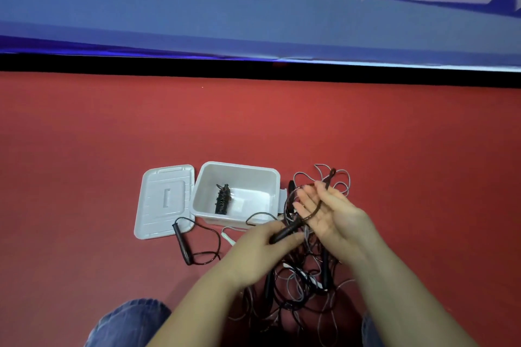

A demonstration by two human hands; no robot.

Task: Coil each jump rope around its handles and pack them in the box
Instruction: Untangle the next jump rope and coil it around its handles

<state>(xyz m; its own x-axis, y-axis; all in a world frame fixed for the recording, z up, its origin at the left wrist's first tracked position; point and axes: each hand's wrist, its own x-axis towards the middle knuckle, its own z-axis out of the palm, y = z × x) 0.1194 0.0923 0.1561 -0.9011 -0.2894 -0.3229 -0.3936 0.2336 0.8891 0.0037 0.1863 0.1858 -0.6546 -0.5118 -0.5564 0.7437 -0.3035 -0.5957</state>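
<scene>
A white plastic box point(270, 177) stands open on the red floor with one coiled black jump rope point(222, 198) inside. My left hand point(262, 245) grips a dark rope handle point(286, 231) just in front of the box. My right hand point(324, 211) is held up to the right of the box with its fingers straight, and the dark cord runs across its palm in a loop. A tangle of black and grey ropes point(304, 284) lies under both hands. Another black handle point(182, 244) with its cord lies to the left.
The box's white lid point(160, 203) lies flat on the floor, left of the box. A black strip and a blue banner wall run across the far side of the red floor. My knees in blue jeans point(127, 324) are at the bottom edge.
</scene>
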